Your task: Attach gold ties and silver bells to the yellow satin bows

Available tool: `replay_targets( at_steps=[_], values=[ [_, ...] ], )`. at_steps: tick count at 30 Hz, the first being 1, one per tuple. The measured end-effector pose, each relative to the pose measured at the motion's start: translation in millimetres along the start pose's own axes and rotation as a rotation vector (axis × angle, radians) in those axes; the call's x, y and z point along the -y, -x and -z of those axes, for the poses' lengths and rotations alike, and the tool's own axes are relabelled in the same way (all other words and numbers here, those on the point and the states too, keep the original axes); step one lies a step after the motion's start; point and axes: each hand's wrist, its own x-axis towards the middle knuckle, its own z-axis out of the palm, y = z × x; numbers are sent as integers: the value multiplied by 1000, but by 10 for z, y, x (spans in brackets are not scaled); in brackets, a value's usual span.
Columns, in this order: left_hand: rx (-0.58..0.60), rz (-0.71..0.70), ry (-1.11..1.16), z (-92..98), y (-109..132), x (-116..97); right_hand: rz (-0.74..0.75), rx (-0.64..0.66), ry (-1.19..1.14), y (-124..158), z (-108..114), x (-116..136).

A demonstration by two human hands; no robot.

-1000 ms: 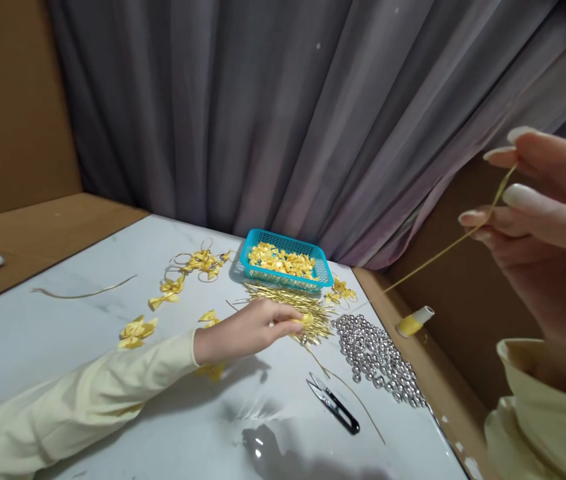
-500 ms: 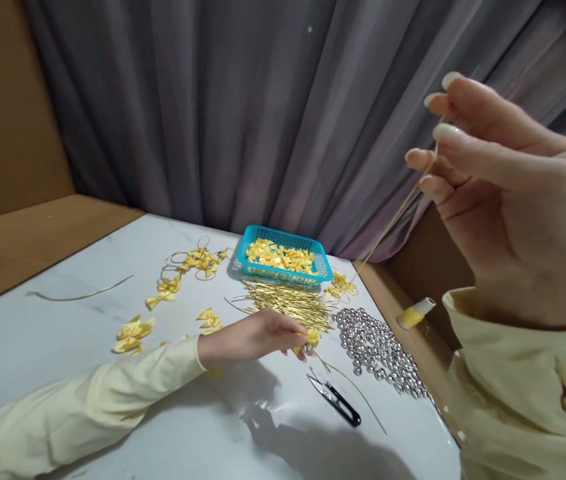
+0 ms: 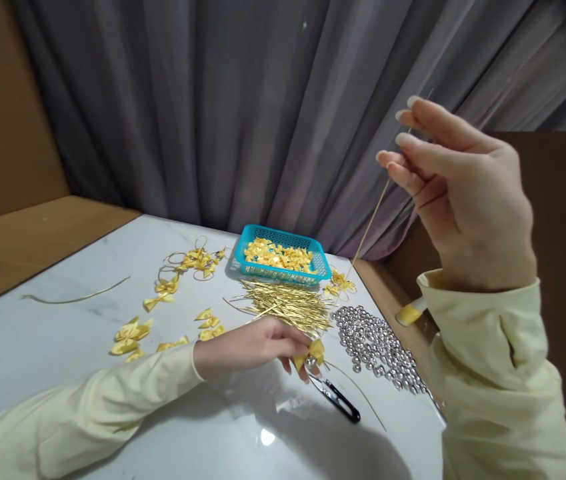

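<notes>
Within the last second the right hand (image 3: pixel 467 187) had come inward from the right edge of the view, keeping its fingertips pinched on a thin gold cord (image 3: pixel 371 220); the cord, which had slanted out at a low angle, now dropped more steeply from the fingers, a short end poking up past them; the left hand (image 3: pixel 273 343) had shifted from over the pile of gold strips (image 3: pixel 283 303) toward the near side, so that the yellow bow (image 3: pixel 317 351) with its silver bead (image 3: pixel 310 362) sat just beside the tips of the black-handled snips (image 3: pixel 340 402); the left fingers were closed on that bow, slightly above the table (image 3: pixel 87 327) as far as could be judged; this suggested that the bow was being steadied while the cord was drawn out, though whether the cord ran to the bow could not be told, since its lower end faded out near a small bow cluster (image 3: pixel 339 283); as for containers, the blue basket (image 3: pixel 263 269) stood at the far edge, holding a heap of small yellow bows (image 3: pixel 277 255) and neither hand touching it; the loose silver beads (image 3: pixel 375 347) lay spread on the tabletop, in no container.
</notes>
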Motion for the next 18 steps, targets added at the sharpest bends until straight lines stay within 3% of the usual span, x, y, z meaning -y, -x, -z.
replay_targets(
  at_steps=[18],
  values=[
    [16, 40, 46, -105, 71, -11, -93, -119, 2, -217, 96, -455]
  ],
)
